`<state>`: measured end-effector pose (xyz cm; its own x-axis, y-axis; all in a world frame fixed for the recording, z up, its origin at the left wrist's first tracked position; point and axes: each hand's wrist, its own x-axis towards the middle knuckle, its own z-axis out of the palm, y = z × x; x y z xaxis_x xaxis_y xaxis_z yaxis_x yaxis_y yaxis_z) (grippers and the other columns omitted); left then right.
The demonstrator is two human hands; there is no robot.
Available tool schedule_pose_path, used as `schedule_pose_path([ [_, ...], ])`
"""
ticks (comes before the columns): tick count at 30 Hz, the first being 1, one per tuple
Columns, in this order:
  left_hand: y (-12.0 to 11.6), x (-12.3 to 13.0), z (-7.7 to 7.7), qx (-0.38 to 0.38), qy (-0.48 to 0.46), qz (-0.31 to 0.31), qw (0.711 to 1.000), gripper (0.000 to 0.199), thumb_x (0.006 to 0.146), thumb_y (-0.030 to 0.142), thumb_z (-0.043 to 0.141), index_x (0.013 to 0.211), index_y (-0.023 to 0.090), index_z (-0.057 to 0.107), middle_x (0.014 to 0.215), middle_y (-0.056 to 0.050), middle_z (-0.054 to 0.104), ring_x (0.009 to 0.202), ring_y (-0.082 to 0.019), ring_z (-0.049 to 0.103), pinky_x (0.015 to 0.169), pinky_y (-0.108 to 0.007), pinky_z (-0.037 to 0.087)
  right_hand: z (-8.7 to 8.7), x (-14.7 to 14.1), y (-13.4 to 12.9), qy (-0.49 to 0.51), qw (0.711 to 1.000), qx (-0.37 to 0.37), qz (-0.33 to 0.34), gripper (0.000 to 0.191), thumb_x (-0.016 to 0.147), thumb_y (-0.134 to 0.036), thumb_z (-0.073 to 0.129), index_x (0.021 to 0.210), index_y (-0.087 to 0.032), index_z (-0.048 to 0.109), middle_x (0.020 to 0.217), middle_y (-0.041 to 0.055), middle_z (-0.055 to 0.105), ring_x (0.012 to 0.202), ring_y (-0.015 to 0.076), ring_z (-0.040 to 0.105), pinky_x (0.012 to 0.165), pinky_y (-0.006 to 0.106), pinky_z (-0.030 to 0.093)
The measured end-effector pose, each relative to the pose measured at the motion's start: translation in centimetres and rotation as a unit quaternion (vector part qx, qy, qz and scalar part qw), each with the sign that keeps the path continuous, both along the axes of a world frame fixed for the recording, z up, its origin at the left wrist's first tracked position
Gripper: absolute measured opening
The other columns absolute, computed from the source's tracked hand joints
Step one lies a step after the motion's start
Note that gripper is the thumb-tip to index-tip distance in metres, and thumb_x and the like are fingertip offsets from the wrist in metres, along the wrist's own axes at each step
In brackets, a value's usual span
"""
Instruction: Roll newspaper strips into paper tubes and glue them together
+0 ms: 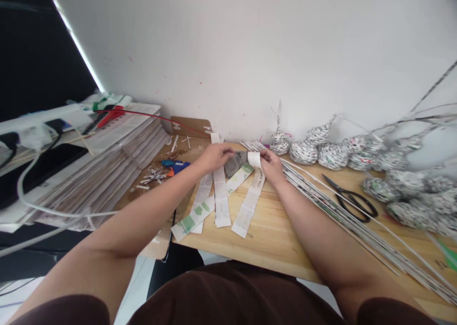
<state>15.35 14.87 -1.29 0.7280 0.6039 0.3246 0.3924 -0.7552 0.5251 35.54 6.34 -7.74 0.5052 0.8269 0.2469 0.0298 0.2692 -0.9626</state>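
A strip of printed newspaper [247,208] runs down the wooden table, its upper end curled over, and my right hand [272,167] pinches it there. My left hand [217,156] has its fingers bent together beside a grey, lumpy thing [233,164] whose kind I cannot make out; whatever its fingertips hold is too small to see. Under and beside my left hand lies another newspaper strip [222,198]. A strip with green print [198,215] crosses the table at a slant, partly overlapped by other strips.
Black scissors [352,198] lie at right beside a bundle of long thin paper rods [335,208]. Several woven paper gourd shapes [333,155] line the wall. At left are a stack of folded newspapers [121,160], a blue glue gun [178,167], paper scraps [154,176] and white cables [26,191].
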Motion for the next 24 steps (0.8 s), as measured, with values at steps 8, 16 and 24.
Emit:
schedule_pose_path([
  [8,-7.7,-3.8,-2.0,0.044,0.12,-0.035,0.991,0.021,0.084,0.028,0.054,0.098,0.024,0.069,0.088,-0.007,0.072,0.095,-0.027,0.057,0.094,-0.045,0.033,0.1,-0.5,-0.2,-0.006,1.0,-0.002,-0.002,0.008,0.061,-0.019,0.069,0.067,-0.02,0.064,0.063,-0.0034,0.065,0.059,0.0135,0.057,0.062,0.026,0.047],
  [16,-6.8,-5.4,-2.1,0.039,0.187,0.089,0.977,0.022,0.079,0.043,0.058,0.084,0.025,0.069,0.068,-0.008,0.068,0.085,-0.031,0.058,0.085,-0.047,0.035,-0.6,0.7,0.2,0.049,0.996,0.03,-0.061,0.013,0.065,-0.027,0.064,0.075,-0.021,0.059,0.06,-0.0058,0.063,0.058,0.0141,0.059,0.06,0.026,0.048],
  [24,-6.6,-4.5,-2.7,-0.048,0.154,0.085,0.983,0.03,0.071,0.046,0.064,0.091,0.023,0.066,0.071,-0.004,0.066,0.065,-0.021,0.059,0.061,-0.029,0.038,0.4,0.5,0.0,0.196,0.979,0.03,-0.044,0.019,0.062,-0.026,0.063,0.077,-0.022,0.053,0.05,-0.0076,0.057,0.045,0.0145,0.055,0.051,0.029,0.049],
])
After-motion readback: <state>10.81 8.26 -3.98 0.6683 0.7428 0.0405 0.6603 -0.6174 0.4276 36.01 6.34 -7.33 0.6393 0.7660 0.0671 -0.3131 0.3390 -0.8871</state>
